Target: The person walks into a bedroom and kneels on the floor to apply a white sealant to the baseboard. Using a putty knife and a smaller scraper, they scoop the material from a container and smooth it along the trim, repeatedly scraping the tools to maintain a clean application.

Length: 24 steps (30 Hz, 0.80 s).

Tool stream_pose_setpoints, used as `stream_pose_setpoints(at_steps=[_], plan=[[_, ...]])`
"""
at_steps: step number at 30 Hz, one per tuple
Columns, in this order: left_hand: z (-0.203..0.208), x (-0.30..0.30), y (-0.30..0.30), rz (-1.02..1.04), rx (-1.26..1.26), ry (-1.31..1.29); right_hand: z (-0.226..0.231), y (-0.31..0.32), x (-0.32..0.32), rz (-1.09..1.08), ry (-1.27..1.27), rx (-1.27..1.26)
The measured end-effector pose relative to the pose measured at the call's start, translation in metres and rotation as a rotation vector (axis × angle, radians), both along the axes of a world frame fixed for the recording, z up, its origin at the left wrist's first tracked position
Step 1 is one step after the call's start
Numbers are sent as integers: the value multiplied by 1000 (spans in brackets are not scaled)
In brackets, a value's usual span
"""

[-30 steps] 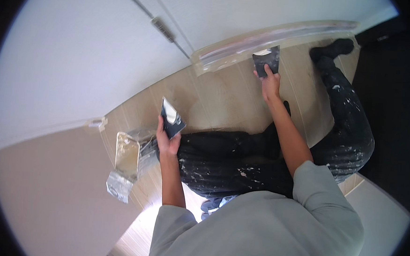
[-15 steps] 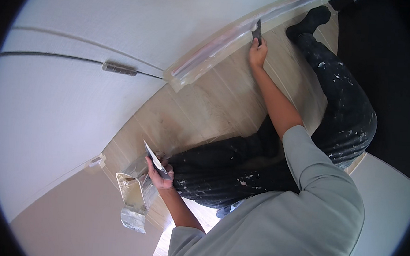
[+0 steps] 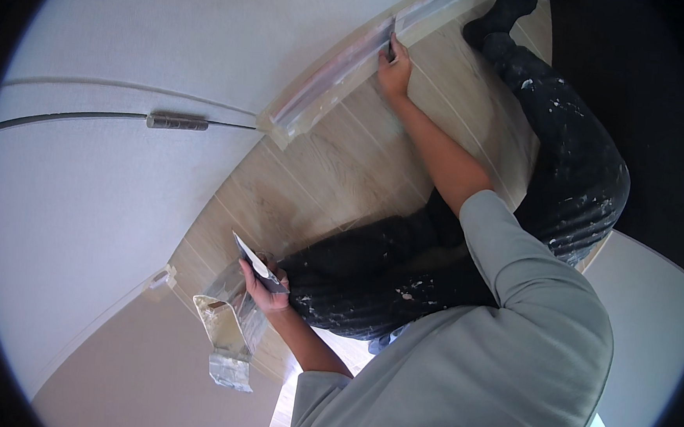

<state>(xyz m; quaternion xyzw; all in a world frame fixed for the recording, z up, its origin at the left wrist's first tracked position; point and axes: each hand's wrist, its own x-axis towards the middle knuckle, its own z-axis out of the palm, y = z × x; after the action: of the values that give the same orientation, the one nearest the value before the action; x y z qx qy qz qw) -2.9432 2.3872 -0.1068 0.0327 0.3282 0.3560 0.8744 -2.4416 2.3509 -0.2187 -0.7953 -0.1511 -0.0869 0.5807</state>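
- Above and left of the left hand, a grey cylindrical fitting (image 3: 178, 121) sits on a dark line across the white panel (image 3: 116, 192).
- Left of the left hand, a small taped piece (image 3: 162, 278) lies at the floor's edge.
- Just below and left of the left hand, an open container (image 3: 227, 332) holds pale material, its outside partly wrapped in plastic.
- The left hand (image 3: 268, 295) is closed on the lower end of a dark plate (image 3: 273, 284), tilted, with white paste (image 3: 257, 264) along its face.
- Between the hands stretches wood-look floor (image 3: 329, 166).
- Left of the right hand and past it runs a long taped strip (image 3: 330, 84) at the panel's foot.
- The right hand (image 3: 396, 74) grips a dark scraper (image 3: 391, 50) at that strip; whether its blade touches, I cannot tell.
- Right of the right hand rests a black-socked foot (image 3: 501, 20).
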Motion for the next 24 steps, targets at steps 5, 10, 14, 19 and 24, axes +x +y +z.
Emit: stream_pose_setpoints(at_steps=[5, 10, 14, 19, 24], plan=[[3, 4, -3, -15, 48, 32, -7, 23, -57, 22, -108, 14], [-2, 3, -3, -11, 78, 73, -10, 47, -129, 94, -37, 37], [-3, 3, -2, -9, 46, 40, -5, 58, -179, 126, 30, -28], [0, 1, -1, 11, 30, 5, -3, 23, -175, 178, 116, 89], [-3, 0, 0, 8, 37, -31, -14, -25, -60, -39, 161, -6]])
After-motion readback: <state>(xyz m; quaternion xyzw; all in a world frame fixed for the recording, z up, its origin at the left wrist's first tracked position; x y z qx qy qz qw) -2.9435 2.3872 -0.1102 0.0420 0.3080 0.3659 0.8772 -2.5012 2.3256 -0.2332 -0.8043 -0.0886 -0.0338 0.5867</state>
